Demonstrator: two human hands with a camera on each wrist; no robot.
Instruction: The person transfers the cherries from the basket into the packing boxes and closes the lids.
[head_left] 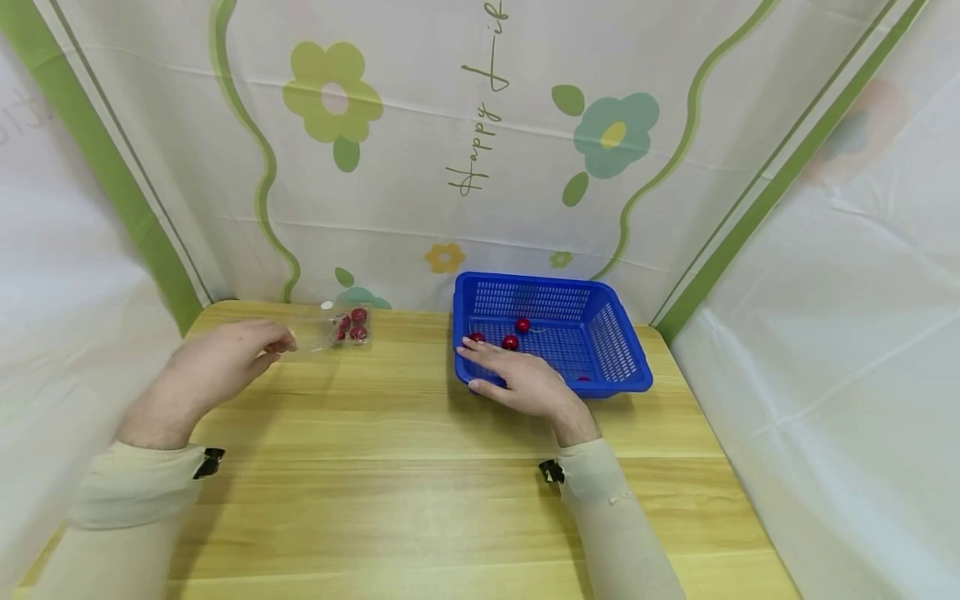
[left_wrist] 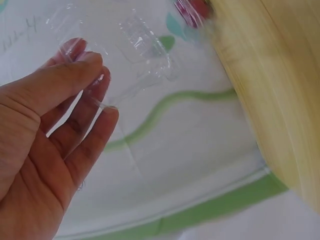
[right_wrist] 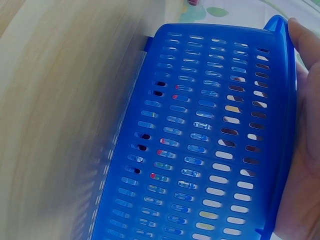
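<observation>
The left hand (head_left: pixel 225 358) pinched the edge of a clear plastic container (head_left: pixel 341 327) holding red fruits at the tabletop's (head_left: pixel 390 467) far left. The right hand (head_left: pixel 517 379), fingers extended, rested on the near-left rim of the blue basket (head_left: pixel 592 333), which contained several red fruits.

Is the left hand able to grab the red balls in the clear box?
Probably yes. The left hand already pinches the clear box holding the red balls, and nothing lies between them.
</observation>
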